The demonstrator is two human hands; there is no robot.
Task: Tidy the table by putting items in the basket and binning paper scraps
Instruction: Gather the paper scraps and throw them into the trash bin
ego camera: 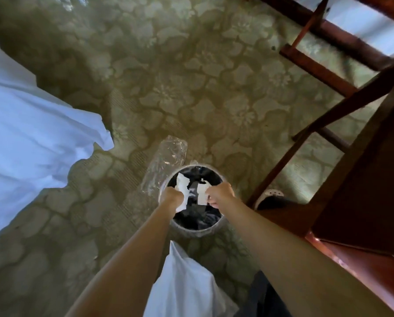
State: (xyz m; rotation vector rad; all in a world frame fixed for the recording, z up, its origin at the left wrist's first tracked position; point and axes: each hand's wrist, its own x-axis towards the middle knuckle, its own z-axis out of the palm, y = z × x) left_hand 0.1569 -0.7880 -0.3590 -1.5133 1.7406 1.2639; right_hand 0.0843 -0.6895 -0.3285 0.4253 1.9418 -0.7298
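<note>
A round bin (pixel 195 230) with a dark liner stands on the patterned carpet below me. Both my arms reach down over its opening. My left hand (pixel 173 197) grips a white paper scrap (pixel 182 187) above the left side of the bin. Over the right side, my right hand (pixel 220 193) pinches another white paper scrap (pixel 202 194). The two scraps hang a short gap apart, with the dark liner showing between them. The basket and the tabletop items are out of view.
A clear plastic bottle (pixel 166 160) lies on the carpet just behind the bin. White bedding (pixel 31 138) fills the left. A dark wooden table edge (pixel 360 255) and chair frame (pixel 324 72) stand on the right. A white perforated shoe (pixel 269 197) sits under the table.
</note>
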